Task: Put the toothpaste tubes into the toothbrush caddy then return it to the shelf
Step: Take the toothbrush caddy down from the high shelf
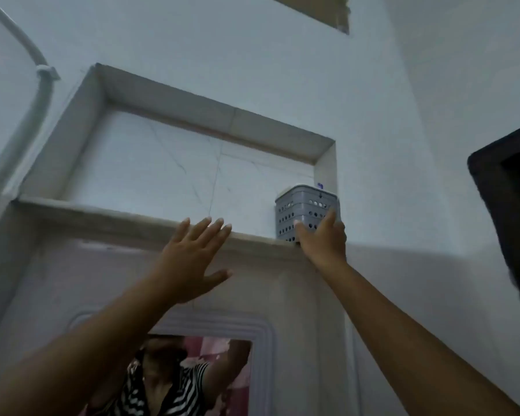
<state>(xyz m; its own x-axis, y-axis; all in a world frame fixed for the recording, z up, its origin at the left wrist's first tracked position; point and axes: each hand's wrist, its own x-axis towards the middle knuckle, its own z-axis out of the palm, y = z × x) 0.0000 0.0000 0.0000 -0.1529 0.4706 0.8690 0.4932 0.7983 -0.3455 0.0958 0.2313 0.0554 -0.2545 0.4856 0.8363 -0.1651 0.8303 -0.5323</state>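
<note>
One grey perforated toothbrush caddy [305,210] was set at the shelf's [132,216] right end, clasped by the raised right hand [323,237], left hand [192,256] held flat, fingers spread, centre frame.

The single head camera looked steeply upward from below, close to the recessed marble wall shelf [138,216] at twelve o'clock.

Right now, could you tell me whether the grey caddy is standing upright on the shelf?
Upright: the caddy stands on the shelf ledge with its rim level on top, while the right hand grips its base.
</note>
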